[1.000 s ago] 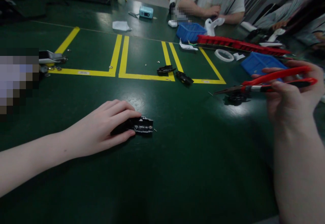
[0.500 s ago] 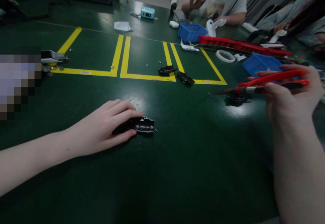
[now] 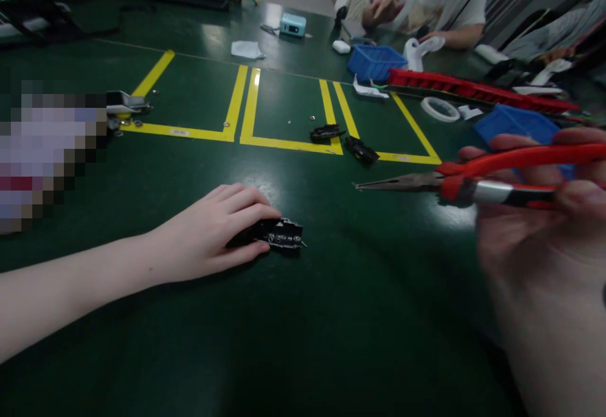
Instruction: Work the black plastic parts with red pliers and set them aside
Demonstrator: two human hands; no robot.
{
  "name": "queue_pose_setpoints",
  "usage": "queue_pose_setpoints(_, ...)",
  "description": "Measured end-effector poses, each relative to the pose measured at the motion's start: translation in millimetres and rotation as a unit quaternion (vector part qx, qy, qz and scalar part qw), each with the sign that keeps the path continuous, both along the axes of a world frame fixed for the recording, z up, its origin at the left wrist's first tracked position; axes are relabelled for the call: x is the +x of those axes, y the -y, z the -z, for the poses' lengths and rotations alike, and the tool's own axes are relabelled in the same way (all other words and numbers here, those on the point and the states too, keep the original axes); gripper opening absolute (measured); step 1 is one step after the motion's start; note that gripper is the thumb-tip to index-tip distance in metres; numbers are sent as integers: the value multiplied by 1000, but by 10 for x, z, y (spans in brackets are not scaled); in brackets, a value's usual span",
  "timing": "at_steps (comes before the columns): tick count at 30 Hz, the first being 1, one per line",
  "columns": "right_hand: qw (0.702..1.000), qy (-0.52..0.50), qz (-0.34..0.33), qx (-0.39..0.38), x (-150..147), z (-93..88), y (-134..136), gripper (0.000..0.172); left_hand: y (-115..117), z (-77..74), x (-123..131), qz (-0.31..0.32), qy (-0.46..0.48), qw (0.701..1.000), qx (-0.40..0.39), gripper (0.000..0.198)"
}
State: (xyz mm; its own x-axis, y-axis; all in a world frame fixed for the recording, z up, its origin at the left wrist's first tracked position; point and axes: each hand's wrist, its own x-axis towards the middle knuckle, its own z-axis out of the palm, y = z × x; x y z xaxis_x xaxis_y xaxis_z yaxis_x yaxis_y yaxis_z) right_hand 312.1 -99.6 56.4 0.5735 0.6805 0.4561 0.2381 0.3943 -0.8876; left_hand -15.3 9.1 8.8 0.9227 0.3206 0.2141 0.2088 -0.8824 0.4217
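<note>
My left hand (image 3: 237,231) is closed around a small black plastic part (image 3: 286,234) on the green table. Its open, hollow end faces right, and a thin metal pin (image 3: 303,244) lies at that end. To the right, my right hand (image 3: 534,221) grips red-and-black long-nose pliers (image 3: 459,180), raised above the table. Their jaws point left, and a tiny bit of metal (image 3: 356,186) shows at the tips. Farther back lie two more black parts, one (image 3: 326,132) on the yellow tape and another (image 3: 362,150) beside it.
Yellow tape (image 3: 284,145) marks boxes on the table. Blue bins (image 3: 376,62), a long red strip (image 3: 473,89) and a white tape roll (image 3: 440,109) stand at the back right. A light-blue device (image 3: 292,25) lies farther off. Across the table sits a person (image 3: 435,0).
The pliers in my right hand have swung left, nearer to the black part, and turned so that they lie more level. My left hand keeps its hold. The view has shifted slightly.
</note>
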Motion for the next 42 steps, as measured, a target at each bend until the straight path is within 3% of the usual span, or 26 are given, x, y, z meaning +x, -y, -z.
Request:
queue_pose_setpoints(4,992,-27,-118,-28,-502,49,93,44,-9,11,7,1,-1,1000,4,34)
queue_pose_setpoints(8,981,-6,-195,-22,-680,139,143,51,-17,17,10,4,0,1000,4,33)
queue_pose_setpoints(17,997,-34,-57,-29,-575,54,134,49,-29,10,7,0,-5,1000,9,33)
queue_pose_setpoints(20,996,-26,-79,-41,-540,64,174,51,-22,-5,-8,-10,10,1000,22,35)
queue_pose_setpoints(23,992,-6,-116,-47,-548,93,227,54,135,-30,-10,-5,66,996,65,34)
queue_pose_setpoints(26,991,5,-123,-53,-576,129,249,55,445,-41,36,85,113,985,95,26)
queue_pose_setpoints(30,992,-20,-109,-57,-589,165,217,53,745,-32,129,169,45,982,67,27)
queue_pose_setpoints(36,990,-36,-103,-94,-623,143,226,53,695,-62,153,164,50,985,35,32)
queue_pose_setpoints(42,992,-28,-91,-84,-679,159,231,54,759,-46,144,155,39,984,81,28)
